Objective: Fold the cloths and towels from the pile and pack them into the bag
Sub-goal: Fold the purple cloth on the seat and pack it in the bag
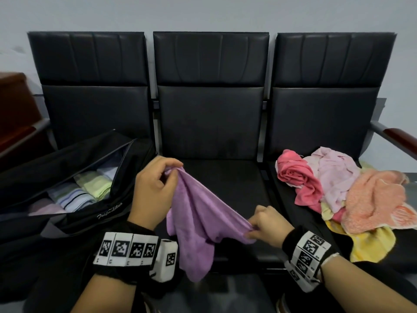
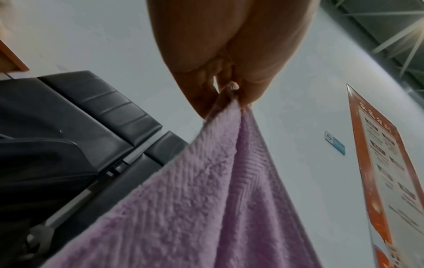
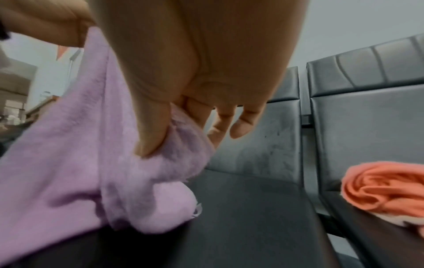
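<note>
Towels already folded lie in a row inside the black bag, which sits unzipped on the left seat of a three-seat bench: a lilac one nearest, then a blue-striped one, a pale green one and a white one at the far end. White script is printed on the bag's near side.

Just right of the bag, the left hand is raised above the middle seat, thumb and curled fingers pinching one corner of the purple towel. The left wrist view shows that pinch from below, the ribbed terry falling away from the fingertips. The towel slopes down to the right hand, lower and nearer the person, whose grip pinches the opposite end between thumb and forefinger; in the right wrist view the other fingers stand loosely apart from the cloth. Between the two hands the towel sags in folds, and a loose part hangs past the seat's front edge. Each wrist wears a black band with black-and-white square markers.

On the right seat lies the unfolded pile: a deep pink cloth at its left, a pale pink one behind, a peach towel on top at right, a yellow one underneath at the front.
</note>
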`<state>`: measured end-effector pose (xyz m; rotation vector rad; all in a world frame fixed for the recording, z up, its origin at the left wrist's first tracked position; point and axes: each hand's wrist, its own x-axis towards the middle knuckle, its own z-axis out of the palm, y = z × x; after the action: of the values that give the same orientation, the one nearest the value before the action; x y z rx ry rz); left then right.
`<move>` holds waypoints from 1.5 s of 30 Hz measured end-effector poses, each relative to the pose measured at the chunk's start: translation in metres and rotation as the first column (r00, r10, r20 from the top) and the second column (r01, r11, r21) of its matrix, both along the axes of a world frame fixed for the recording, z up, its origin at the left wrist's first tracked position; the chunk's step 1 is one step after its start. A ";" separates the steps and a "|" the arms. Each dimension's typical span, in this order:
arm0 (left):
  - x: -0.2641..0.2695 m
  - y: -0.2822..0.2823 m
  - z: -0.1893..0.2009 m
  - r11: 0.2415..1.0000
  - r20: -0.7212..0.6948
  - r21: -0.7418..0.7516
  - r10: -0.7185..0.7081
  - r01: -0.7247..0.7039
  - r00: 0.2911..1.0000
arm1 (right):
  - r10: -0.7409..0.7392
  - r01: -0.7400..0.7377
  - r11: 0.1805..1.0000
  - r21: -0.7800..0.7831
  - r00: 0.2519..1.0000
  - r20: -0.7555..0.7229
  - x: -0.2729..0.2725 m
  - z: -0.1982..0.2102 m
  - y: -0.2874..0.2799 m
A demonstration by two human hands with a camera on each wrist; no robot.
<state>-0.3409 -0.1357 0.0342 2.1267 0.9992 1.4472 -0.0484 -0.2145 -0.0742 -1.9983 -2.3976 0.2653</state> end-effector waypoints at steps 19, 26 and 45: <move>-0.071 0.051 0.018 0.950 -0.144 0.097 0.310 -0.298 0.940 | 0.025 0.339 0.743 0.577 0.847 -0.530 0.031 0.110 0.017; -0.075 0.054 0.023 0.944 -0.076 0.027 0.331 -0.330 0.941 | -0.019 0.422 0.693 0.584 0.821 -0.571 0.037 0.129 0.018; -0.076 0.039 0.066 0.959 -0.092 -0.021 0.280 -0.283 0.956 | 0.003 0.503 0.725 0.470 0.680 -0.733 0.041 0.184 -0.005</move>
<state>-0.4172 -0.0965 0.1002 2.1048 1.3990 1.4586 -0.0078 -0.2193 0.1103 -1.4929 -1.4030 0.1161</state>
